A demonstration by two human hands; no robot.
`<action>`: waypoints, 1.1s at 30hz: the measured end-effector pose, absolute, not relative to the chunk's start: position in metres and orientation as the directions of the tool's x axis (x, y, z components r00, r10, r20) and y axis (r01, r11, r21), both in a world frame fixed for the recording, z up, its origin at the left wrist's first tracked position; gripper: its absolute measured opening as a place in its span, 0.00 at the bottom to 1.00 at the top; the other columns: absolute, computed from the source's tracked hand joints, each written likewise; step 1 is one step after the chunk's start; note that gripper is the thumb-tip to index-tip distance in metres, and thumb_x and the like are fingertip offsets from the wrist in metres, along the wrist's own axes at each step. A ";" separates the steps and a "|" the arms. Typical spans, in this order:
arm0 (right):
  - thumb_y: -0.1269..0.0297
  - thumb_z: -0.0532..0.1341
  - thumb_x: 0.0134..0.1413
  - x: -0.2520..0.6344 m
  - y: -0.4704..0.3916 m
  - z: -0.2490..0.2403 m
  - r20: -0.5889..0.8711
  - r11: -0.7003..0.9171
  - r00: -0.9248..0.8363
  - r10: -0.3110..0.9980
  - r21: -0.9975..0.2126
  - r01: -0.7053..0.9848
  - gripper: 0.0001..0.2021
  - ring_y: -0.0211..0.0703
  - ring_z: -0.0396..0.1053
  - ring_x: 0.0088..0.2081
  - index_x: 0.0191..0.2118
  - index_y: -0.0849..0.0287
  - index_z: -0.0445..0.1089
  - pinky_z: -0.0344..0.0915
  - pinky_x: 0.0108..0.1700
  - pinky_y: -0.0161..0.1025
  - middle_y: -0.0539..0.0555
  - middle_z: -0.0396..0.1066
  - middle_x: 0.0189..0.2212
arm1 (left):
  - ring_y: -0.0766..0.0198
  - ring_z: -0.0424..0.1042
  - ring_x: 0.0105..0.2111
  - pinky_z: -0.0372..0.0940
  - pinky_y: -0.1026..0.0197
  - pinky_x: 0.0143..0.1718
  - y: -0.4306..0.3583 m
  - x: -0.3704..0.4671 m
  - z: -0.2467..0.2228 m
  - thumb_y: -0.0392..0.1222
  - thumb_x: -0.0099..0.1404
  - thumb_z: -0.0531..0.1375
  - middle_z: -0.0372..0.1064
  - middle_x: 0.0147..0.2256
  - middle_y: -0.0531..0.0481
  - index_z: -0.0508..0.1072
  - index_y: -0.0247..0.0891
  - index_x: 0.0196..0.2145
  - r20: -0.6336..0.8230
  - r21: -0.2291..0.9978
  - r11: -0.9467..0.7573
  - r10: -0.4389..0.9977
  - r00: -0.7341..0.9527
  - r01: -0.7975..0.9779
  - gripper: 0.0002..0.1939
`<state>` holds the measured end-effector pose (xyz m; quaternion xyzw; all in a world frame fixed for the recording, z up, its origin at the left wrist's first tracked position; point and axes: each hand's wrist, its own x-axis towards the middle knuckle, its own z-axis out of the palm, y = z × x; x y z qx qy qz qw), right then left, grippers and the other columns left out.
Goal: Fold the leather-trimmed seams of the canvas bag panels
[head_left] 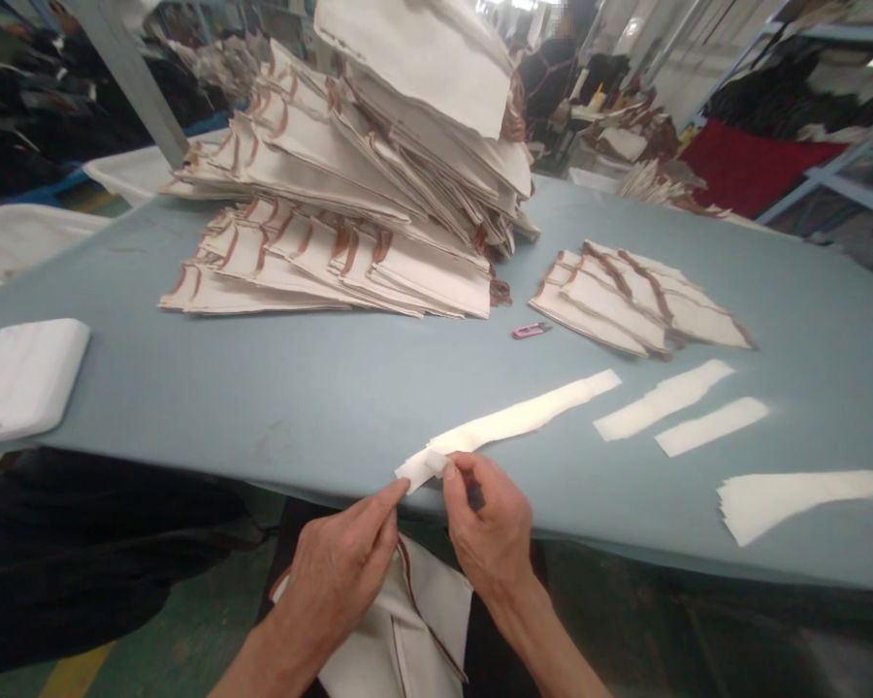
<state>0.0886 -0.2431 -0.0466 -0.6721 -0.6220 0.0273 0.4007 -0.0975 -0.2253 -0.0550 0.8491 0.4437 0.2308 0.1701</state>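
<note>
A row of overlapping white strips (513, 417) lies slantwise on the blue-grey table, reaching the front edge. My left hand (345, 553) has its fingers close together, with the fingertips on the near end of these strips. Between thumb and index finger, my right hand (491, 523) pinches a small white piece (436, 461) just above the same end. Whether that piece is joined to a strip I cannot tell. On my lap, below both hands, rests a cream fabric piece (436, 596) with brown edging, partly hidden by the left hand and forearm.
Tall stacks of cream fabric pieces (320, 262) with brown edging stand at the back. A smaller pile (626, 296) lies right of them, near pink thread snips (530, 331). More white strips (792, 499) lie at right; a white box-like object (33, 373) sits at left.
</note>
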 end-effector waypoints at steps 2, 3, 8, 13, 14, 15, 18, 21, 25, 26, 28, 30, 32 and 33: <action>0.69 0.58 0.67 0.085 -0.248 -0.049 0.508 0.150 0.186 0.841 -0.549 0.822 0.07 0.45 0.74 0.30 0.40 0.57 0.74 0.63 0.36 0.41 0.53 0.81 0.33 | 0.59 0.85 0.34 0.75 0.66 0.33 -0.225 -0.097 -0.053 0.39 0.76 0.49 0.85 0.43 0.46 0.76 0.38 0.55 0.259 0.510 -0.550 0.832 0.491 0.662 0.19; 0.70 0.58 0.67 0.083 -0.251 -0.050 0.534 0.187 0.153 0.831 -0.529 0.828 0.07 0.45 0.75 0.32 0.40 0.56 0.74 0.64 0.37 0.41 0.53 0.82 0.36 | 0.60 0.85 0.33 0.75 0.66 0.33 -0.224 -0.097 -0.052 0.40 0.77 0.49 0.85 0.42 0.47 0.76 0.38 0.54 0.272 0.512 -0.549 0.833 0.482 0.661 0.18; 0.74 0.60 0.65 0.076 -0.259 -0.056 0.602 0.277 0.112 0.791 -0.514 0.812 0.07 0.46 0.77 0.36 0.39 0.56 0.74 0.64 0.40 0.42 0.54 0.83 0.43 | 0.63 0.82 0.23 0.69 0.67 0.23 -0.227 -0.093 -0.046 0.40 0.77 0.49 0.83 0.30 0.51 0.74 0.37 0.51 0.311 0.513 -0.540 0.842 0.441 0.668 0.15; 0.66 0.60 0.64 0.075 -0.256 -0.057 0.414 0.122 0.360 0.836 -0.780 0.614 0.07 0.47 0.77 0.33 0.39 0.55 0.77 0.66 0.40 0.42 0.53 0.83 0.34 | 0.60 0.83 0.26 0.70 0.64 0.23 -0.224 -0.086 -0.045 0.37 0.76 0.49 0.85 0.36 0.47 0.72 0.34 0.58 0.291 0.417 -0.610 0.792 0.537 0.673 0.19; 0.65 0.60 0.64 0.077 -0.255 -0.055 0.374 0.089 0.391 0.841 -0.808 0.582 0.07 0.47 0.77 0.32 0.38 0.55 0.77 0.67 0.39 0.42 0.53 0.82 0.32 | 0.58 0.84 0.26 0.70 0.63 0.23 -0.223 -0.084 -0.045 0.36 0.75 0.49 0.85 0.36 0.48 0.72 0.34 0.59 0.254 0.387 -0.614 0.788 0.561 0.688 0.20; 0.63 0.60 0.65 0.078 -0.253 -0.053 0.335 0.057 0.417 0.845 -0.831 0.553 0.08 0.46 0.77 0.31 0.38 0.56 0.76 0.68 0.37 0.40 0.53 0.81 0.31 | 0.57 0.84 0.26 0.70 0.62 0.23 -0.221 -0.082 -0.043 0.35 0.74 0.50 0.85 0.35 0.49 0.73 0.35 0.59 0.203 0.357 -0.612 0.788 0.581 0.705 0.21; 0.58 0.58 0.68 0.088 -0.246 -0.047 0.202 -0.039 0.492 0.847 -0.899 0.436 0.11 0.42 0.76 0.26 0.38 0.57 0.74 0.68 0.30 0.36 0.51 0.80 0.27 | 0.55 0.84 0.27 0.71 0.61 0.24 -0.217 -0.077 -0.037 0.32 0.71 0.51 0.84 0.33 0.51 0.73 0.39 0.61 0.022 0.282 -0.575 0.804 0.595 0.768 0.23; 0.54 0.57 0.68 0.098 -0.239 -0.044 0.109 -0.095 0.538 0.836 -0.937 0.337 0.14 0.42 0.75 0.25 0.40 0.57 0.74 0.69 0.29 0.35 0.51 0.79 0.26 | 0.54 0.85 0.32 0.73 0.62 0.29 -0.217 -0.073 -0.029 0.34 0.73 0.52 0.85 0.37 0.49 0.72 0.40 0.63 -0.104 0.240 -0.530 0.819 0.565 0.813 0.24; 0.52 0.59 0.65 0.100 -0.235 -0.044 0.043 -0.133 0.564 0.824 -0.955 0.266 0.14 0.44 0.75 0.26 0.39 0.57 0.74 0.70 0.30 0.36 0.52 0.79 0.26 | 0.50 0.85 0.35 0.76 0.57 0.33 -0.219 -0.062 -0.018 0.35 0.74 0.51 0.85 0.40 0.44 0.62 0.35 0.70 -0.216 0.210 -0.508 0.809 0.547 0.835 0.28; 0.52 0.59 0.65 0.099 -0.235 -0.044 0.035 -0.139 0.568 0.822 -0.956 0.259 0.14 0.44 0.76 0.26 0.38 0.57 0.74 0.70 0.31 0.37 0.52 0.80 0.27 | 0.49 0.85 0.36 0.76 0.55 0.34 -0.218 -0.058 -0.015 0.35 0.74 0.51 0.85 0.40 0.43 0.60 0.35 0.71 -0.245 0.206 -0.509 0.800 0.548 0.836 0.29; 0.52 0.60 0.64 0.096 -0.235 -0.043 0.027 -0.149 0.577 0.816 -0.955 0.256 0.13 0.45 0.76 0.28 0.38 0.56 0.74 0.71 0.32 0.37 0.52 0.80 0.28 | 0.47 0.85 0.37 0.77 0.52 0.37 -0.217 -0.048 -0.009 0.34 0.74 0.50 0.84 0.40 0.42 0.57 0.34 0.72 -0.310 0.190 -0.503 0.784 0.538 0.843 0.31; 0.52 0.60 0.63 0.097 -0.235 -0.041 0.029 -0.155 0.589 0.808 -0.953 0.260 0.13 0.45 0.76 0.28 0.37 0.55 0.74 0.71 0.32 0.38 0.52 0.79 0.27 | 0.45 0.85 0.39 0.76 0.50 0.38 -0.214 -0.039 -0.004 0.33 0.75 0.49 0.84 0.40 0.40 0.57 0.35 0.72 -0.367 0.166 -0.482 0.779 0.508 0.860 0.30; 0.52 0.60 0.63 0.105 -0.232 -0.037 0.038 -0.157 0.603 0.797 -0.951 0.267 0.13 0.44 0.75 0.26 0.36 0.55 0.74 0.70 0.31 0.37 0.51 0.78 0.25 | 0.43 0.84 0.40 0.76 0.48 0.40 -0.211 -0.034 -0.001 0.33 0.76 0.48 0.84 0.41 0.40 0.58 0.36 0.72 -0.403 0.151 -0.462 0.779 0.481 0.874 0.29; 0.52 0.60 0.62 0.112 -0.230 -0.034 0.046 -0.155 0.611 0.790 -0.950 0.271 0.13 0.44 0.74 0.26 0.35 0.55 0.73 0.70 0.31 0.37 0.50 0.77 0.25 | 0.43 0.84 0.41 0.76 0.47 0.40 -0.209 -0.033 0.000 0.33 0.76 0.47 0.84 0.41 0.40 0.57 0.36 0.73 -0.413 0.147 -0.457 0.777 0.474 0.877 0.29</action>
